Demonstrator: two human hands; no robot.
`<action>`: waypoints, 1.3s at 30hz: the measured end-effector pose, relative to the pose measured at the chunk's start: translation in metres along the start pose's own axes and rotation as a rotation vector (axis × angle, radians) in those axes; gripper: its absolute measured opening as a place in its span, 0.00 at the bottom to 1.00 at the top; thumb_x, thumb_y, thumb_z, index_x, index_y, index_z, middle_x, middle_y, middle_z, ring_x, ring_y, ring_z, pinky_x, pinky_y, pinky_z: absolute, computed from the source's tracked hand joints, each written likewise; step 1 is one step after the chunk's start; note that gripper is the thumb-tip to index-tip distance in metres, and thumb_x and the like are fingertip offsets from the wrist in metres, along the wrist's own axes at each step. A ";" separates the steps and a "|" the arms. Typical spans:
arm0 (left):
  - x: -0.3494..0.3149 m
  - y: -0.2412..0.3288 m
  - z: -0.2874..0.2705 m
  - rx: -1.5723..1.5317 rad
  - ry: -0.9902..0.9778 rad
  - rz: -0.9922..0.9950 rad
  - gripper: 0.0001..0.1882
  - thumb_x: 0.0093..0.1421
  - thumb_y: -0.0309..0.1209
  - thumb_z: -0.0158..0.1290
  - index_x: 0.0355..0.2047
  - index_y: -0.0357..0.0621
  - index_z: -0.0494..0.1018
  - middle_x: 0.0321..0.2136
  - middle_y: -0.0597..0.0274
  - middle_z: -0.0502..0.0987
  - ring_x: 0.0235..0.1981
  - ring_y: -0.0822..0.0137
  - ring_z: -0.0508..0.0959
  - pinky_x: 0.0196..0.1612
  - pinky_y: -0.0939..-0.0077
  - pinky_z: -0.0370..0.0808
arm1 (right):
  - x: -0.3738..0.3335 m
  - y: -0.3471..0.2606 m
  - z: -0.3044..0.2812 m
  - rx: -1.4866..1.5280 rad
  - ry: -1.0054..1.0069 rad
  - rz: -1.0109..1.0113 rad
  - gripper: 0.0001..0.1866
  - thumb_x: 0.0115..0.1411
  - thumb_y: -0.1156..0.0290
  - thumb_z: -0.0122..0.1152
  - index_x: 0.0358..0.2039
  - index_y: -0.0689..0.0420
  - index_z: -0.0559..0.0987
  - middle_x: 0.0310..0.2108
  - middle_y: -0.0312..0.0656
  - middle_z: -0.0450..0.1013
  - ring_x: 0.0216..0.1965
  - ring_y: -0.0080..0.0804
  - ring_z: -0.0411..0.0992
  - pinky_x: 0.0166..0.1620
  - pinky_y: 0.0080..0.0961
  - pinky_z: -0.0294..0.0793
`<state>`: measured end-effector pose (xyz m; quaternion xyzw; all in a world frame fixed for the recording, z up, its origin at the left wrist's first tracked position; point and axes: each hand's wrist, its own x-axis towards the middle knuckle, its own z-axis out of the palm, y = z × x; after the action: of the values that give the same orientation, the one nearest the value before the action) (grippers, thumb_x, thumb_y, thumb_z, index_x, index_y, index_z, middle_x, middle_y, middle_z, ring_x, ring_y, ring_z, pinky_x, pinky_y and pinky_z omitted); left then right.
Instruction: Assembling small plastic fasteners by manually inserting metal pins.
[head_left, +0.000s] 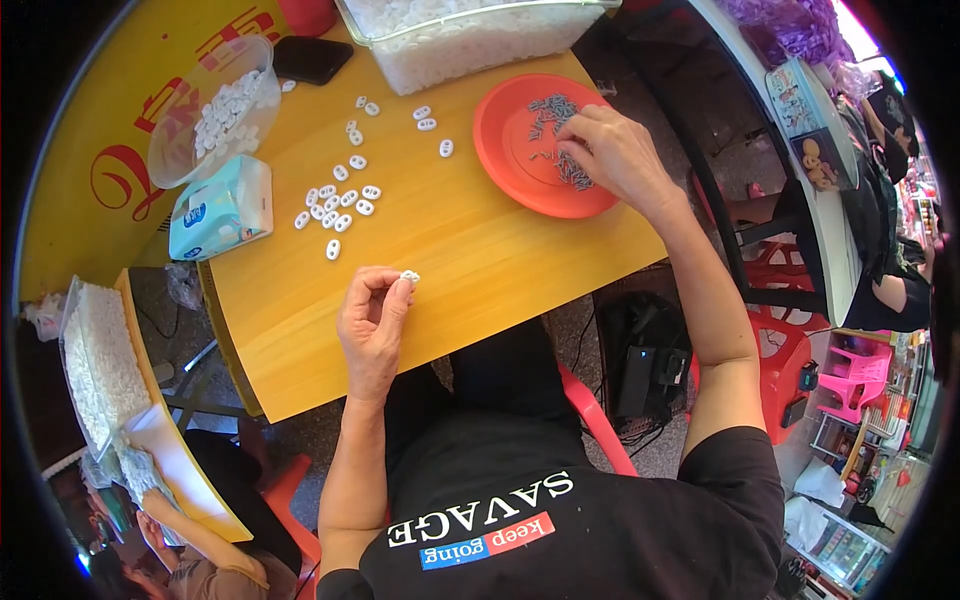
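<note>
Near the front of the table, my left hand [373, 325] pinches a small white oval plastic piece [410, 276] between thumb and forefinger. My right hand [617, 155] reaches into a shallow red plastic bowl [505, 175] at the table's right side. Its fingers are drawn together at a pile of small grey screws [553, 108]; whatever the fingertips grip is hidden. More white oval pieces [332, 204], each with two dark holes, lie loosely grouped left of the middle. A few others [426, 124] lie farther back, toward the bowl.
A clear bin [450, 50] of white pieces stands at the back. On the left are a clear bowl [265, 110] of white pieces, a tissue pack [222, 210] and a black phone [312, 60]. A co-worker's arm [205, 535] shows lower left by another table.
</note>
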<state>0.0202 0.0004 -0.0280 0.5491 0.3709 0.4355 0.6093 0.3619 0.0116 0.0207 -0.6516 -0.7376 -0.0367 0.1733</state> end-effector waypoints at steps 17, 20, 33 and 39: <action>-0.001 0.002 0.001 -0.007 0.024 -0.019 0.01 0.64 0.22 0.52 0.36 0.37 0.72 0.34 0.68 0.72 0.32 0.80 0.70 0.37 0.87 0.68 | 0.002 -0.006 0.011 0.006 -0.067 -0.036 0.05 0.54 0.73 0.63 0.32 0.57 0.77 0.29 0.42 0.73 0.34 0.40 0.74 0.39 0.35 0.74; 0.001 -0.001 0.000 -0.024 0.001 0.007 0.02 0.65 0.23 0.53 0.36 0.38 0.72 0.32 0.69 0.72 0.32 0.80 0.71 0.38 0.87 0.68 | -0.002 -0.020 0.004 0.231 0.050 0.061 0.04 0.53 0.76 0.62 0.28 0.60 0.76 0.29 0.45 0.75 0.33 0.43 0.75 0.38 0.35 0.76; -0.013 0.031 0.003 -0.172 0.091 -0.060 0.06 0.65 0.27 0.53 0.39 0.37 0.73 0.32 0.62 0.77 0.34 0.74 0.75 0.42 0.80 0.71 | -0.027 -0.172 0.042 1.653 -0.152 0.405 0.10 0.65 0.69 0.60 0.38 0.64 0.77 0.31 0.37 0.75 0.32 0.23 0.73 0.39 0.19 0.73; -0.020 0.038 0.000 -0.197 0.091 -0.023 0.05 0.65 0.26 0.53 0.39 0.37 0.72 0.33 0.62 0.77 0.35 0.74 0.75 0.42 0.79 0.72 | -0.024 -0.188 0.041 1.754 -0.207 0.408 0.12 0.66 0.65 0.59 0.36 0.63 0.76 0.31 0.37 0.75 0.32 0.22 0.72 0.39 0.20 0.73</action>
<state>0.0082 -0.0173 0.0095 0.4618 0.3601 0.4873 0.6478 0.1726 -0.0278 0.0074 -0.4037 -0.3831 0.6285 0.5434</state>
